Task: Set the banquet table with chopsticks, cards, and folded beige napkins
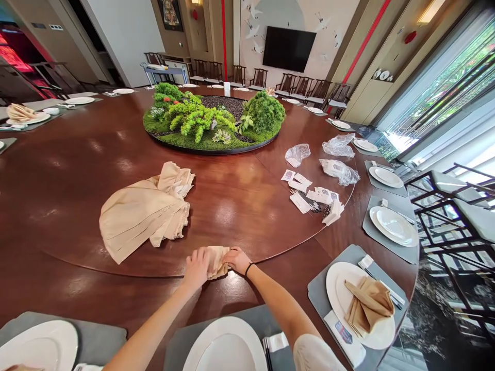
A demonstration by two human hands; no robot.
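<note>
A beige cloth napkin (217,262), gathered in folds, lies on the table near its front edge between my hands. My left hand (197,267) grips its left side, with the fingers bent over the cloth. On its right side, my right hand (237,259) pinches the folds; a dark band circles that wrist. Beyond my left hand lies a loose pile of beige napkins (143,211). Just in front of me, a white plate (225,350) rests on a grey placemat (176,335).
A folded napkin (369,305) stands on the plate to my right. Paper packets (301,202) and clear plastic bags (339,171) lie at the right. A planted green centrepiece (216,123) fills the table's middle. Chairs (456,206) line the right side.
</note>
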